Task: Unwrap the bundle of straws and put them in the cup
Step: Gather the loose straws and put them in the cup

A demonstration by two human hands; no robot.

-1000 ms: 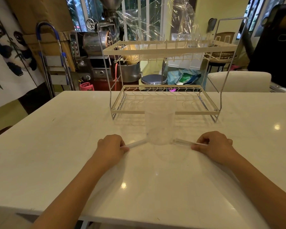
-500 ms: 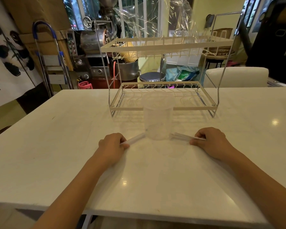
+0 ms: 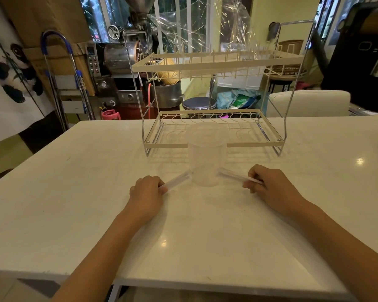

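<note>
A clear plastic cup point(image 3: 207, 153) stands upright on the white table point(image 3: 74, 192), just in front of the dish rack. A pale straw bundle point(image 3: 177, 181) lies on the table left of the cup, and my left hand point(image 3: 147, 192) is closed over its near end. A second pale straw bundle point(image 3: 234, 175) lies to the cup's right, its near end pinched in my right hand point(image 3: 268, 188). Both bundles point inward, toward the cup's base. Whether their wrapping is still on cannot be made out.
A two-tier cream wire dish rack point(image 3: 214, 131) stands behind the cup at mid-table. A white chair back point(image 3: 308, 103) rises past the far edge at right. Machines, a stool and a folded ladder point(image 3: 59, 83) fill the room beyond.
My hands have barely shifted on the two bundles. The right hand has raised its bundle's near end slightly; the view has tilted a little.
</note>
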